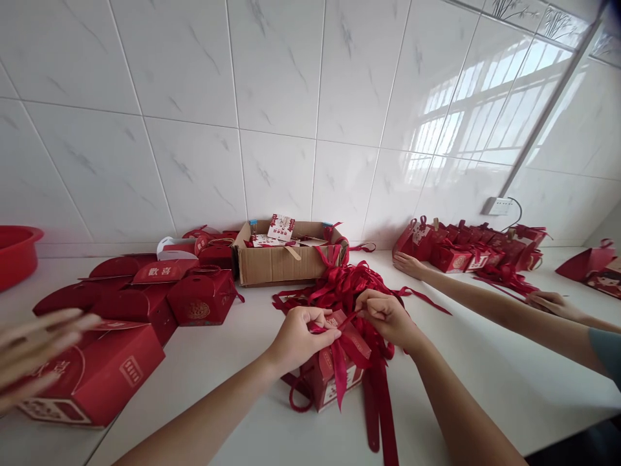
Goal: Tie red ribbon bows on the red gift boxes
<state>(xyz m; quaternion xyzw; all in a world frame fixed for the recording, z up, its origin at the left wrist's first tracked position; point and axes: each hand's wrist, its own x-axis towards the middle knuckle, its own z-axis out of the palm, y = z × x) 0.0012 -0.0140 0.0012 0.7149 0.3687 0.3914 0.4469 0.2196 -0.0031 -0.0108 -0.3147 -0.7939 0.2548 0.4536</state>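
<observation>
Directly in front of me stands a small red gift box with pale printed panels. My left hand is closed in a pinch on a red ribbon above the box's top, and one ribbon end hangs down its front. Just to the right, my right hand is also closed, fingers curled on the same ribbon, which runs between both hands. Behind and beside the box lies a heap of loose red ribbons. Long strands trail toward the table's front edge.
A cardboard box holding printed cards stands by the wall. Red gift boxes cluster left, with a blurred hand of another person. Rows of smaller boxes sit right, near a co-worker's hands. A red basin is far left.
</observation>
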